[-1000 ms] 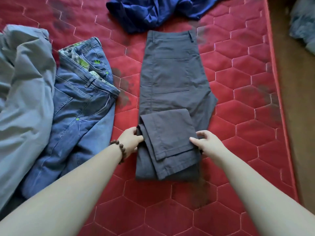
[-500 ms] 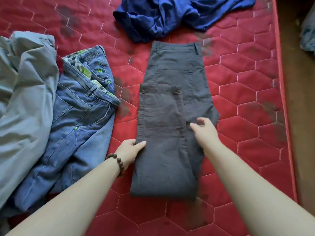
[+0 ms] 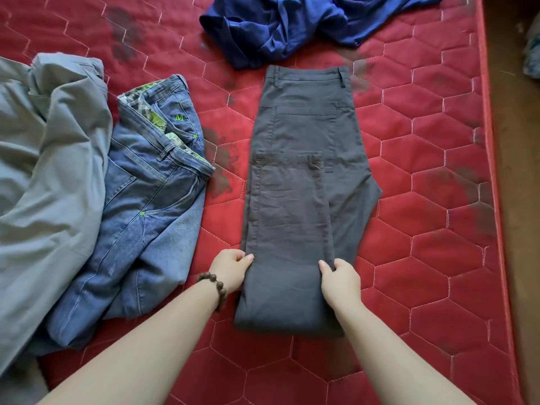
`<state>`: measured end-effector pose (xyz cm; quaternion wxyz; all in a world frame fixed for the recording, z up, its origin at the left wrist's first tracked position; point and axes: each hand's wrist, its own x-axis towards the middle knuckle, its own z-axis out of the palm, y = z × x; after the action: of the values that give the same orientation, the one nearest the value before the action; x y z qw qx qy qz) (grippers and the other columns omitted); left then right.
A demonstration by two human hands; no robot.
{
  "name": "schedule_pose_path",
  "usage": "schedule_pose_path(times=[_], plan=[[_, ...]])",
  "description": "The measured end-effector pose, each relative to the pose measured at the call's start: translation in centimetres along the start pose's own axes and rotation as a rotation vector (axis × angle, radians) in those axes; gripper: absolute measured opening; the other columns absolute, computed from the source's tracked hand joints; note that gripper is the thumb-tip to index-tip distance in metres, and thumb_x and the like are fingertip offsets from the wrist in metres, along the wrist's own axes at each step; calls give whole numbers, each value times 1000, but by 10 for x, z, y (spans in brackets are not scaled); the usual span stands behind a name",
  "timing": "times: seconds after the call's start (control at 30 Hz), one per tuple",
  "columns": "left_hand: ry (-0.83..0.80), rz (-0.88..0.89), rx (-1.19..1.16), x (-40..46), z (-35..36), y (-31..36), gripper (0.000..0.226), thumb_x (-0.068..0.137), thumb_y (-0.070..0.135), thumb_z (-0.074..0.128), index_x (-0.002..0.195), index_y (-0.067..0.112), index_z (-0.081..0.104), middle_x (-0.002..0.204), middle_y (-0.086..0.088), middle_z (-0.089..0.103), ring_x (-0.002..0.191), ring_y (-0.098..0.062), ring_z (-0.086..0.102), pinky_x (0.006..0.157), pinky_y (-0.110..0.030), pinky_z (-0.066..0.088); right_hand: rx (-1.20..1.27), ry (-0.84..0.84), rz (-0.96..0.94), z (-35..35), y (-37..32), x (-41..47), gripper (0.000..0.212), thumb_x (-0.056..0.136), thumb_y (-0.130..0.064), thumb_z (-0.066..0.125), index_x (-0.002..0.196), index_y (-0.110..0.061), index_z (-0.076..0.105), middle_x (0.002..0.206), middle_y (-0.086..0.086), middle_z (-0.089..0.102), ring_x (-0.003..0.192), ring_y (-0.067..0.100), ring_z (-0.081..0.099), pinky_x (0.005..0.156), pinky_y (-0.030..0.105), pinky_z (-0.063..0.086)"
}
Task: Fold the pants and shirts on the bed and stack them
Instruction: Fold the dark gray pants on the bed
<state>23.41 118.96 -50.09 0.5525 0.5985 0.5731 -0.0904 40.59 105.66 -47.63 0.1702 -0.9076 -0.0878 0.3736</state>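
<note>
Dark grey cotton trousers (image 3: 304,182) lie half-folded mid-bed; left hand (image 3: 230,268) and right hand (image 3: 340,280) pinch their side edges. Blue denim jeans (image 3: 140,206), a crumpled royal-blue shirt (image 3: 292,21) and a pale grey garment (image 3: 46,159) await folding; nothing looks stacked.

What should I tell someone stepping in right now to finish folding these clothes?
Left hand grips the left edge of the grey pants; right hand grips their right edge near the fold.
Grey pants lie mid-bed, legs folded up once over the seat, waistband at the far end.
Jeans and a pale grey garment lie unfolded at left; a blue garment is crumpled at the far end.
Done: first fold of the grey pants.
Left: probably one more fold, then fold the rest and stack.
</note>
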Motion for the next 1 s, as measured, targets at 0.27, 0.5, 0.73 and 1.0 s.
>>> schedule_pose_path(times=[0.27, 0.5, 0.73, 1.0], plan=[[-24, -124, -68, -15, 11, -15, 38, 94, 30, 59, 62, 14, 44, 56, -6, 35, 52, -18, 37, 51, -28, 44, 33, -124, 27, 1, 28, -6, 38, 94, -32, 58, 78, 3, 55, 76, 11, 59, 76, 27, 52, 65, 35, 34], [-151, -120, -343, -37, 5, -26, 34, 94, 21, 60, 66, 17, 43, 54, 1, 30, 47, -10, 28, 46, -21, 26, 350, -267, 17, -11, 39, -19, 26, 94, -27, 59, 90, -2, 67, 90, 13, 72, 80, 20, 62, 75, 41, 51], [-297, -49, -641, -68, -8, -36, 15, 94, 12, 58, 89, 3, 68, 84, -10, 72, 76, -16, 69, 66, -26, 56, 448, -376, -124, -26, 47, -46, 17, 97, -22, 57, 100, -12, 70, 99, 2, 75, 94, 17, 68, 85, 37, 52], [-381, -192, -457, -100, 7, -75, 14, 98, 15, 53, 92, 7, 62, 80, -6, 65, 68, -15, 61, 61, -25, 54, 333, -382, -101, -8, 94, -78, 15, 96, -18, 58, 99, -8, 69, 100, 7, 74, 101, 27, 67, 93, 47, 50]])
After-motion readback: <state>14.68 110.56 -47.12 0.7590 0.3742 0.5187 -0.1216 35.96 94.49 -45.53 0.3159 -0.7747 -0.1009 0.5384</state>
